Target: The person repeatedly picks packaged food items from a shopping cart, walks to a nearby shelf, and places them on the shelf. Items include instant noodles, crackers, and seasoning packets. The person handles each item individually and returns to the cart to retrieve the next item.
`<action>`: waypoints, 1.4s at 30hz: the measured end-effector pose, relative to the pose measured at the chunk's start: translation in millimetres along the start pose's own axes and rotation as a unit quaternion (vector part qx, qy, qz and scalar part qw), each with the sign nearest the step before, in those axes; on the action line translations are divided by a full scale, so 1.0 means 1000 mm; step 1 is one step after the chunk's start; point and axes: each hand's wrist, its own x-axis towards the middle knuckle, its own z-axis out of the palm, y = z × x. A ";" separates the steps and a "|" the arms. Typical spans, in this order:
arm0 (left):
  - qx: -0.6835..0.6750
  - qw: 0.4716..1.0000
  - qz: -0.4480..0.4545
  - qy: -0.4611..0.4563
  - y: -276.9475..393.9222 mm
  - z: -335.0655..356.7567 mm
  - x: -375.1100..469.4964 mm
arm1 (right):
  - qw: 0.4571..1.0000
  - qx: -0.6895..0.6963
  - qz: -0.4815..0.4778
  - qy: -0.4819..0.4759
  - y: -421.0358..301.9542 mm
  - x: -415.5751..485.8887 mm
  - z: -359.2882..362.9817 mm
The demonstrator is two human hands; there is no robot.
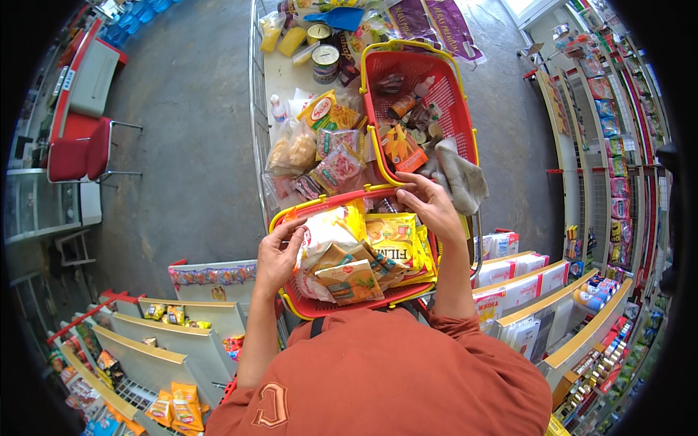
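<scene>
My left hand [280,256] is at the left side of the near red shopping basket [327,313], its fingertips at a white packet [327,231]; whether they grip it I cannot tell. My right hand [431,204] is over the far right corner of that basket, fingers curved and apart, close to the rim of the far red basket [463,103]. Yellow packets [390,231] and a brown spice sachet [351,282] lie in the near basket. The far basket holds an orange box [402,148], a bottle and jars. A grey cloth [463,182] hangs over its near right corner.
A metal cart [256,109] carries both baskets, snack bags [338,166], cans [325,61], a blue scoop [343,18] and purple rice sacks [450,27]. Shelves stand right [591,141] and at both near sides. A red chair [82,155] stands left by a counter [92,76].
</scene>
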 end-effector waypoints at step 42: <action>0.007 1.000 0.000 0.009 -0.015 0.009 0.007 | 0.917 -0.385 0.081 0.071 0.049 0.001 -0.011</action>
